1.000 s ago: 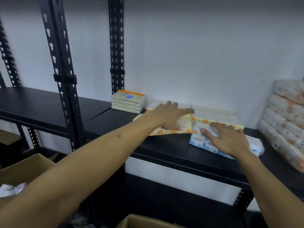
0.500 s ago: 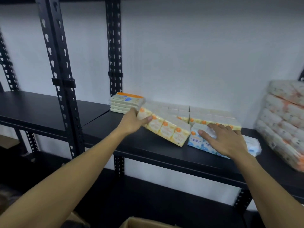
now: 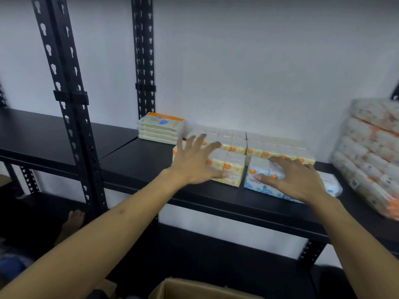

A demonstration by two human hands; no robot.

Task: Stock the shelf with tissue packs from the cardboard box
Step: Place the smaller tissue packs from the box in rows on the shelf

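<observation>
Head view showed a cardboard box (image 3: 194, 288) at the bottom edge, its flap just visible. Above it, the black shelf (image 3: 138, 167) carried the packs. Left hand (image 3: 194, 167) was spread wide, fingers straight, over a yellow pack (image 3: 232, 171) at the shelf front; contact was blurred. Right hand (image 3: 295, 182) lay flat with fingers relaxed on a blue pack (image 3: 257, 180), just beside the yellow one. Behind them stood a row of yellow packs (image 3: 278, 147) near the wall, a cream stack (image 3: 160, 128) further left, and wrapped rolls (image 3: 371, 152) at right.
</observation>
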